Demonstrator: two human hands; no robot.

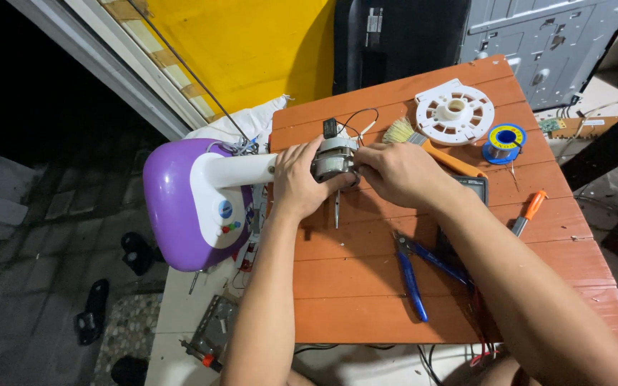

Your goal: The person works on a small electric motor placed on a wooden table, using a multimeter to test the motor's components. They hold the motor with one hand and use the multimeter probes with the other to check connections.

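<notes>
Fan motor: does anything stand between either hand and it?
No. Both hands are on the motor: the left hand wraps its near side by the white neck, the right hand grips the other side. The brush and pliers lie clear on the table.

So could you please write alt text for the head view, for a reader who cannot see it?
Two hands, left and right, grip a small fan motor on a purple and white fan base lying over an orange table. Pliers, a brush, a screwdriver and a solder spool lie nearby.
</notes>
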